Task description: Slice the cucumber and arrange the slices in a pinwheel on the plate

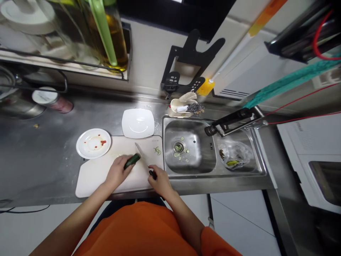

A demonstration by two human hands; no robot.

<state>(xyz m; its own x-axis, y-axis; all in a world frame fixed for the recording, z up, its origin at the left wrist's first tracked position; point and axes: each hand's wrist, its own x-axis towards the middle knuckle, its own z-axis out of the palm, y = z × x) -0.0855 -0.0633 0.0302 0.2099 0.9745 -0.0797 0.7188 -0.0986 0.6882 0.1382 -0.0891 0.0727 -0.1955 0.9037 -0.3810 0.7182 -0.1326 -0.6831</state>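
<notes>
My left hand [118, 172] is closed around a dark green cucumber [131, 161] on the white cutting board [93, 177]. Its cut end points up and to the right. My right hand [159, 180] grips the black handle of a kitchen knife [142, 153]. The blade lies close beside the cucumber's cut end, tip toward the back of the board; whether they touch I cannot tell. A few thin green peel strips [157, 150] lie at the board's right side. Behind the board is a white square plate [138, 123]. A round plate [89, 151] with red smears overlaps its back left corner.
Right of the board is a steel sink [202, 161] with cucumber slices around its drain. A plastic bag [237, 154] lies in the second basin, near the faucet [213, 129]. A brush holder [177, 106] stands behind. An oil bottle [117, 39] sits on the upper-left shelf.
</notes>
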